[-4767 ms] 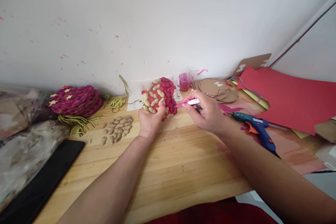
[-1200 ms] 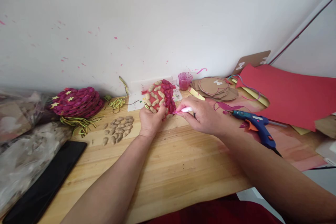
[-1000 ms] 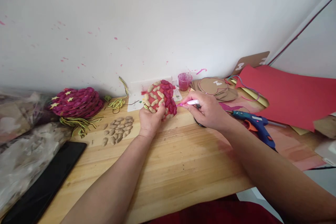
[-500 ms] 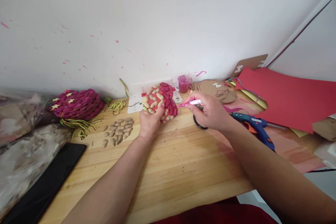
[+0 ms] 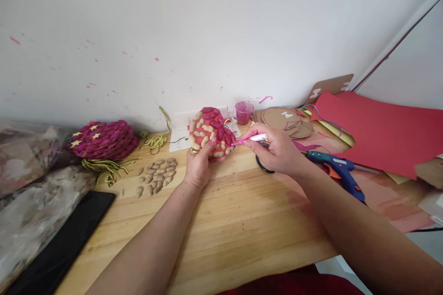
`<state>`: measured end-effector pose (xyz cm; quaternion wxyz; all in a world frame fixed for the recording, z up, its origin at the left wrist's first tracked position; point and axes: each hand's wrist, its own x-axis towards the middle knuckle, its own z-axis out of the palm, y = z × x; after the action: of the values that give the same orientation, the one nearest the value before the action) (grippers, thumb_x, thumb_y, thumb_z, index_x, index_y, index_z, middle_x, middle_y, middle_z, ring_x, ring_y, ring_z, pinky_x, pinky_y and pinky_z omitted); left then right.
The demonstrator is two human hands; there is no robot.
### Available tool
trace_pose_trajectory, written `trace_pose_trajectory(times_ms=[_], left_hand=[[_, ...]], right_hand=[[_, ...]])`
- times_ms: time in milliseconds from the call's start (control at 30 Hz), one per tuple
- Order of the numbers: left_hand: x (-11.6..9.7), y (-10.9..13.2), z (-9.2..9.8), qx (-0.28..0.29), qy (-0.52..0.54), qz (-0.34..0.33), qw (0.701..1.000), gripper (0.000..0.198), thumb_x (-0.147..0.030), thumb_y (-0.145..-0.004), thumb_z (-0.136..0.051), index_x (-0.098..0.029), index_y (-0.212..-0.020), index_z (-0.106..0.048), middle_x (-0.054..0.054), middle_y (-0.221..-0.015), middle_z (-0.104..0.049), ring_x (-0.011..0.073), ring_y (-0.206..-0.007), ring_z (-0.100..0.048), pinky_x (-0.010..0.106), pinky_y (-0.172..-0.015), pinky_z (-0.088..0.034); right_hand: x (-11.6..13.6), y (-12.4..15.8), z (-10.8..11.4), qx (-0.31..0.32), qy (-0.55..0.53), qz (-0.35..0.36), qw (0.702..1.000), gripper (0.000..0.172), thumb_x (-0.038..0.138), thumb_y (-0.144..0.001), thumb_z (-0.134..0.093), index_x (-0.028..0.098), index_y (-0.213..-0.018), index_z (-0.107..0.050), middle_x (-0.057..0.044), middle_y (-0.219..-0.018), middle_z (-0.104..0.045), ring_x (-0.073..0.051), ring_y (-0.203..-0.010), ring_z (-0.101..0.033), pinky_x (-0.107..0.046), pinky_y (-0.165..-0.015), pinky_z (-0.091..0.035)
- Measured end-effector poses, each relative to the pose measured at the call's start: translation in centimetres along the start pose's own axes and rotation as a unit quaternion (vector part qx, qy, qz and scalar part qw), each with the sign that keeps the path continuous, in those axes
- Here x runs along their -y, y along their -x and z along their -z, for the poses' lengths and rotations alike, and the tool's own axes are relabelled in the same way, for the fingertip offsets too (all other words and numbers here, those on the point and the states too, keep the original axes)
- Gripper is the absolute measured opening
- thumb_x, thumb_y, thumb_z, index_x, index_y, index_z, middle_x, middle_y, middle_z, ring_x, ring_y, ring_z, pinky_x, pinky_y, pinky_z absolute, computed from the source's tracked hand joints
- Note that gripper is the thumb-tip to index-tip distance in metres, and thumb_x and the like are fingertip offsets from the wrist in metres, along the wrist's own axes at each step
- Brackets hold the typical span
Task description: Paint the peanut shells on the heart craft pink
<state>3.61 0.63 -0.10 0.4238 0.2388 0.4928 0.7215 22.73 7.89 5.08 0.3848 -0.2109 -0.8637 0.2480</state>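
My left hand [image 5: 200,164] grips a red disc covered with peanuts [image 5: 208,128], tilted up above the table. The peanuts on its right and upper side are painted magenta; those on the left and lower side are plain tan. My right hand [image 5: 273,150] is closed round a white-handled paintbrush [image 5: 258,138], its magenta tip at the disc's right edge. Behind the disc stands a clear cup of magenta paint [image 5: 244,113]. Loose peanuts [image 5: 157,176] lie on the table to the left of my left hand.
Left: stacked magenta peanut discs [image 5: 105,139] with yellow stars, yellow-green cord [image 5: 157,142], plastic bags [image 5: 44,212] and a black flat object [image 5: 69,239]. Right: cardboard discs [image 5: 278,117], a blue glue gun [image 5: 341,170], a black-handled tool [image 5: 263,166] and red sheets [image 5: 384,129]. A paint-spattered wall rises behind.
The disc has been turned in my left hand, so the magenta peanuts sit differently. My right hand has brought the brush tip slightly left, to the disc's edge. The camera view has shifted a little.
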Motion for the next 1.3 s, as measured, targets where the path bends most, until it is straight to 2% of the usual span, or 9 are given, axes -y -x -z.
trace_pose_trajectory(times_ms=[100,233,367,433,700,867,1033,1200,1300], left_hand=[[-0.01,0.1,-0.04,0.003,0.003,0.009,1.0,0.055,-0.039,-0.063,-0.091,-0.018,-0.109,-0.071,0.008,-0.1,-0.078,0.0229,-0.076,-0.074,0.028,-0.051,-0.059],[-0.08,0.28,-0.11,0.027,-0.017,0.002,0.999,0.057,-0.046,-0.065,-0.09,-0.017,-0.11,-0.071,0.011,-0.104,-0.078,0.0208,-0.075,-0.073,0.025,-0.048,-0.056],[0.04,0.27,-0.03,0.037,-0.049,0.0,0.998,0.052,-0.047,-0.061,-0.093,-0.015,-0.097,-0.071,0.009,-0.087,-0.077,0.0151,-0.054,-0.065,0.023,-0.042,-0.05],[0.16,0.2,0.02,0.035,-0.054,-0.002,0.998,0.05,-0.046,-0.061,-0.094,-0.015,-0.092,-0.07,0.007,-0.079,-0.075,0.0142,-0.05,-0.063,0.024,-0.043,-0.05],[0.3,-0.01,0.15,0.025,-0.051,-0.022,0.998,0.049,-0.049,-0.065,-0.09,-0.014,-0.092,-0.07,0.006,-0.077,-0.074,0.0158,-0.052,-0.065,0.027,-0.048,-0.053],[0.23,-0.09,0.13,0.024,-0.045,-0.025,0.998,0.049,-0.048,-0.064,-0.091,-0.015,-0.092,-0.07,0.006,-0.077,-0.074,0.016,-0.051,-0.065,0.026,-0.046,-0.053],[0.22,-0.03,0.05,0.022,-0.039,-0.026,0.999,0.048,-0.048,-0.062,-0.093,-0.014,-0.088,-0.07,0.006,-0.076,-0.074,0.0166,-0.052,-0.066,0.027,-0.048,-0.053],[-0.05,0.15,0.11,0.063,-0.015,0.008,0.998,0.051,-0.051,-0.063,-0.09,-0.014,-0.093,-0.072,0.01,-0.086,-0.078,0.0204,-0.062,-0.072,0.027,-0.05,-0.054],[-0.17,0.16,0.13,0.08,0.006,0.041,0.996,0.051,-0.053,-0.064,-0.088,-0.014,-0.093,-0.073,0.011,-0.086,-0.079,0.0231,-0.067,-0.074,0.028,-0.052,-0.055]], right_hand=[[-0.08,0.02,0.15,-0.004,0.011,0.001,1.0,0.002,0.022,-0.093,-0.065,0.021,-0.093,-0.065,-0.003,-0.084,-0.068,-0.015,-0.071,-0.058,-0.029,-0.066,-0.041],[-0.24,-0.01,0.16,-0.01,0.026,0.007,1.0,0.002,0.022,-0.094,-0.064,0.021,-0.093,-0.064,-0.003,-0.084,-0.069,-0.016,-0.074,-0.06,-0.03,-0.069,-0.042],[-0.56,-0.05,0.01,-0.025,0.056,0.03,0.998,0.002,0.021,-0.095,-0.062,0.021,-0.093,-0.064,-0.003,-0.083,-0.069,-0.017,-0.078,-0.061,-0.031,-0.072,-0.043],[-0.54,-0.05,-0.01,-0.031,0.06,0.039,0.997,0.003,0.022,-0.095,-0.062,0.02,-0.093,-0.065,-0.004,-0.084,-0.069,-0.017,-0.077,-0.061,-0.031,-0.071,-0.042],[0.18,0.0,0.25,-0.017,-0.022,-0.036,0.999,0.017,0.036,-0.095,-0.066,0.02,-0.09,-0.065,0.0,-0.072,-0.063,-0.012,-0.059,-0.052,-0.028,-0.056,-0.037],[-0.42,0.05,0.19,-0.072,-0.012,-0.038,0.997,0.014,0.033,-0.096,-0.064,0.02,-0.092,-0.065,0.0,-0.074,-0.063,-0.013,-0.065,-0.055,-0.028,-0.062,-0.04],[-0.24,0.06,0.06,-0.036,-0.034,-0.054,0.997,0.019,0.038,-0.093,-0.069,0.02,-0.088,-0.066,0.002,-0.068,-0.059,-0.012,-0.058,-0.05,-0.027,-0.055,-0.037],[-0.1,-0.05,0.09,-0.069,-0.005,-0.052,0.996,0.018,0.038,-0.094,-0.066,0.021,-0.088,-0.066,0.001,-0.068,-0.061,-0.012,-0.057,-0.053,-0.027,-0.055,-0.039],[-0.51,0.0,0.08,-0.099,-0.016,-0.046,0.994,0.022,0.044,-0.096,-0.064,0.022,-0.092,-0.065,-0.001,-0.07,-0.063,-0.015,-0.061,-0.057,-0.029,-0.055,-0.042]])
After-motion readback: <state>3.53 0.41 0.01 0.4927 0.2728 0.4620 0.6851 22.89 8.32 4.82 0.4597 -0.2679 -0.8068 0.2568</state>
